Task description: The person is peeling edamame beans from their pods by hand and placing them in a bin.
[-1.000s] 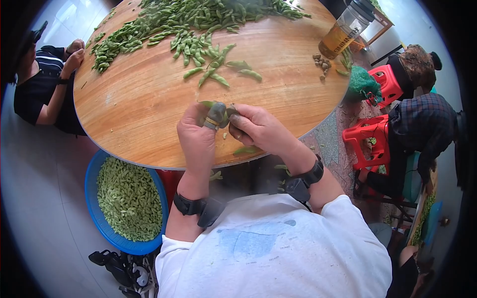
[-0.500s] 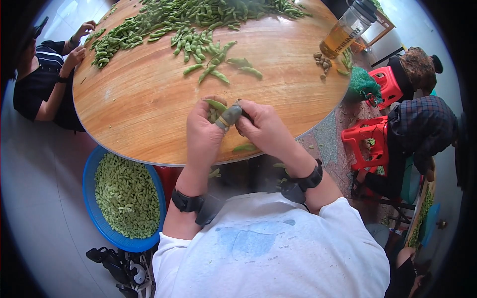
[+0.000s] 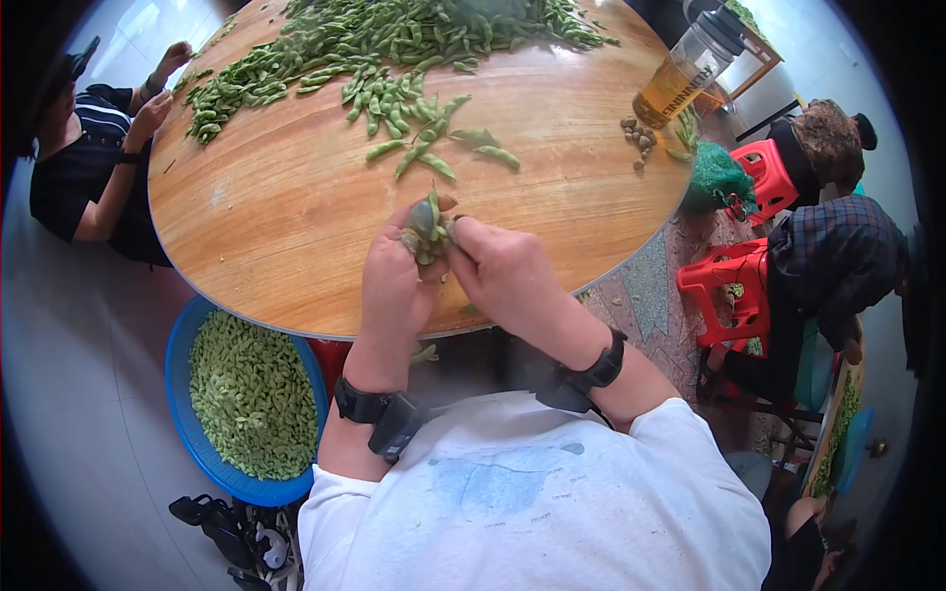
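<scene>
Both hands meet over the near edge of a round wooden table [image 3: 296, 227], smooth with a warm grain. The left hand [image 3: 394, 286] and right hand [image 3: 498, 271] are pinched together on one green soybean pod [image 3: 428, 222], fuzzy and a bit lumpy, fingers closed around it from both sides, just above the tabletop. Can't really tell if the pod is split open.

Further back there's a big loose heap of soybean pods [image 3: 394, 39] spread across the far side, with a few stray ones trailing toward the hands. A clear plastic jug [image 3: 685, 69] with amber liquid stands by the right rim, some small brown bits beside it.

On the floor to the left, tucked partly under the table edge, is a round blue plastic basin [image 3: 187, 414] nearly full of shelled green beans [image 3: 251, 394]. Red plastic stool [image 3: 729, 286] on the right.
</scene>
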A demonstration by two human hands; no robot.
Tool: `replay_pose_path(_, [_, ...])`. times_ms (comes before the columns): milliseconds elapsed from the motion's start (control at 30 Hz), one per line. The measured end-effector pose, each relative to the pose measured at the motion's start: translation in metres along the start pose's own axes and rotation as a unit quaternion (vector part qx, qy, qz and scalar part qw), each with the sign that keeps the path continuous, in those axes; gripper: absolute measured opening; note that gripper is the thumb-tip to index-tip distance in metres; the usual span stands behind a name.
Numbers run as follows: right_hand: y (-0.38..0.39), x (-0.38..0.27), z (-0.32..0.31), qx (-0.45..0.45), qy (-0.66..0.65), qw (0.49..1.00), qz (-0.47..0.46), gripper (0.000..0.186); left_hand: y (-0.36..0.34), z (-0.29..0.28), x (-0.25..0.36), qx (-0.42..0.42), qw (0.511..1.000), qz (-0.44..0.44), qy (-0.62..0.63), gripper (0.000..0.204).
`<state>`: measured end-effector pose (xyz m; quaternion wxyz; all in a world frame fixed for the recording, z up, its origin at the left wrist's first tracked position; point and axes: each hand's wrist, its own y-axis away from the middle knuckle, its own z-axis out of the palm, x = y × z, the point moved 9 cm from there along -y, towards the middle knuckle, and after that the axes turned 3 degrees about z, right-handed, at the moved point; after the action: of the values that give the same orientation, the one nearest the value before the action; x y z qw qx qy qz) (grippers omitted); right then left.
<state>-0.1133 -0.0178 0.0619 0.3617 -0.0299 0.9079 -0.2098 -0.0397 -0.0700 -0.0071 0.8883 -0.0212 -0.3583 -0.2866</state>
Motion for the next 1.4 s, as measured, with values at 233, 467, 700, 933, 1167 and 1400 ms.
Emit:
replay_pose_path(233, [-0.035, 0.038, -0.014, 0.017, -0.116, 0.984, 0.131, 0.018, -0.027, -0.010, 0.024, 0.011, 0.982, 0.088, -0.165, 0.033])
replay_pose_path(467, [-0.038, 0.070, -0.006, 0.004, -0.250, 0.955, 0.157, 0.014, -0.010, 0.035, 0.051, -0.011, 0.814, 0.277, -0.510, 0.040])
replay_pose_path(700, [-0.022, 0.062, 0.023, -0.093, -0.542, 0.791, 0.269, 0.012, 0.012, 0.048, 0.052, -0.093, 0.757, 0.357, -0.540, 0.040])
replay_pose_path(933, [-0.024, 0.060, 0.037, -0.085, -0.698, 0.635, 0.320, 0.006, 0.011, 0.049, 0.062, -0.066, 0.747, 0.393, -0.532, 0.033])
replay_pose_path(1167, [-0.037, 0.023, 0.011, -0.346, -0.203, 0.915, 0.046, 0.013, -0.026, -0.030, 0.060, 0.079, 0.978, 0.187, -0.054, 0.019])
replay_pose_path(1400, [-0.077, 0.060, 0.020, -0.084, 0.242, 0.967, 0.004, 0.018, -0.022, -0.026, 0.044, 0.039, 0.983, 0.145, -0.105, 0.025])
